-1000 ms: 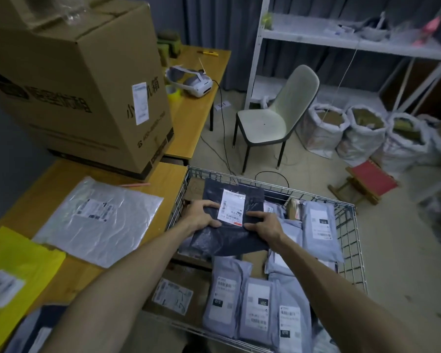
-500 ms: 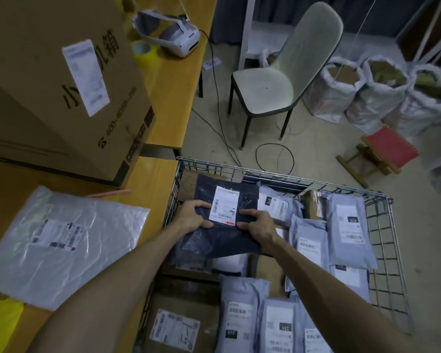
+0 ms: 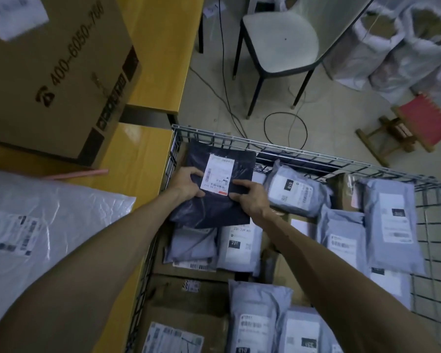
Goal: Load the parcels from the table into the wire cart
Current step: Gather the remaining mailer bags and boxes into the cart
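A dark navy parcel (image 3: 214,207) with a white label sits at the back left corner of the wire cart (image 3: 303,155). My left hand (image 3: 187,184) grips its left edge and my right hand (image 3: 250,200) pinches it beside the label. Both hands hold it above several grey mailer bags (image 3: 390,225) and cardboard boxes (image 3: 189,312) that fill the cart. On the yellow table (image 3: 143,159) to the left lies a large silver-white parcel (image 3: 56,225).
A big cardboard box (image 3: 59,72) stands on the table behind the silver parcel, with a pink pen (image 3: 79,173) next to it. Beyond the cart are a white chair (image 3: 280,44), floor cables (image 3: 285,128), a red folding stool (image 3: 418,123) and white sacks (image 3: 402,47).
The view has tilted further down and closer over the cart. Both hands keep hold of the navy parcel, which has sunk lower toward the cart's back left corner.
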